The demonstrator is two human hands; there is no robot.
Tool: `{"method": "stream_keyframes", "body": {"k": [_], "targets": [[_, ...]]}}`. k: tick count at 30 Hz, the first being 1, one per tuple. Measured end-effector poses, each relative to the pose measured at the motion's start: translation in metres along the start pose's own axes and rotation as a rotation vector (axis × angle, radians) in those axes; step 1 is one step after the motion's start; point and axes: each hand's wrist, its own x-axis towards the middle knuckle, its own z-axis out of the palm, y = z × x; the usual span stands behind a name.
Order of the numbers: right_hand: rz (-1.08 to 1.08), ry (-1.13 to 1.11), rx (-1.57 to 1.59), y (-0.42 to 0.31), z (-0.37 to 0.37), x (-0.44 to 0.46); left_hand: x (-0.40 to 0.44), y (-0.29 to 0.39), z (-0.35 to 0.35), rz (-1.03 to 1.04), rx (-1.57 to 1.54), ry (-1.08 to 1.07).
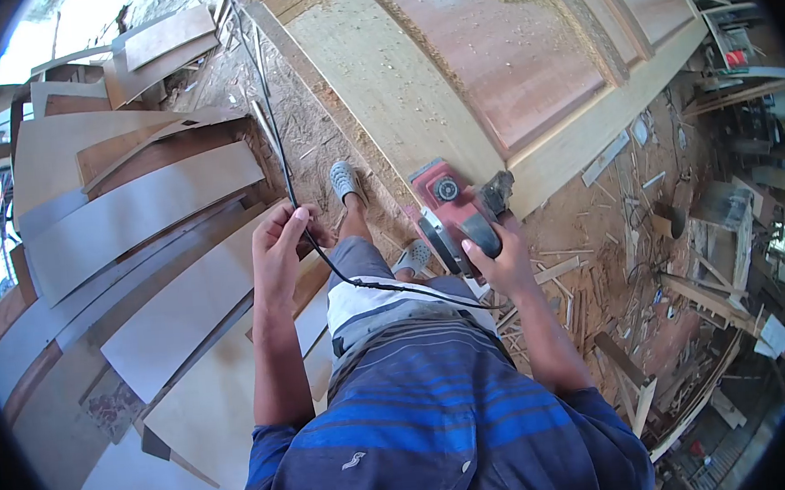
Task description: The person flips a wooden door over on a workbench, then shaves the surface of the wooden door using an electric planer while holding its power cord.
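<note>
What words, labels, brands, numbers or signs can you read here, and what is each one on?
No word, label, brand or number is readable.
Blue-striped shirt: a small pale emblem, somewhat like an S; I cannot confirm a letter.
Red power tool in the right hand: any marks around its round dial are too small to read.

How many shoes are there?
2. One shoe is farther forward on the ground, just left of the big wooden panel. The other shoe is closer in, left of the red tool, partly hidden. More could be hidden in the clutter.
</note>
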Motion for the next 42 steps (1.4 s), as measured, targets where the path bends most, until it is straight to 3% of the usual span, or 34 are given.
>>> {"method": "stream_keyframes", "body": {"k": [11, 22, 24, 25, 26, 27, 32, 35, 42], "targets": [[-0.093, 0.041, 0.015, -0.083, 0.048, 0.132, 0.005, 0.016, -0.034, -0.07, -0.049, -0.065], [-0.212, 0.042, -0.115, -0.173, 0.115, 0.375, 0.014, 0.025, -0.058, -0.087, -0.073, -0.105], [-0.189, 0.052, -0.204, -0.185, 0.124, 0.417, 0.013, 0.024, -0.06, -0.067, -0.072, -0.097], [-0.068, -0.034, -0.164, -0.204, 0.119, 0.414, 0.013, 0.024, -0.061, -0.057, -0.062, -0.087], [-0.131, -0.007, -0.189, -0.201, 0.121, 0.424, 0.012, 0.023, -0.061, -0.047, -0.056, -0.079], [-0.196, 0.021, -0.215, -0.203, 0.12, 0.425, 0.011, 0.021, -0.061, -0.046, -0.067, -0.067], [-0.061, -0.08, -0.137, -0.194, 0.094, 0.369, 0.006, 0.012, -0.06, -0.01, -0.101, -0.036], [-0.141, -0.012, -0.152, -0.139, 0.076, 0.323, 0.001, 0.009, -0.053, 0.025, -0.062, 0.017], [0.016, -0.026, -0.029, -0.043, -0.002, 0.122, -0.001, 0.008, -0.04, 0.073, -0.103, 0.068]]}}
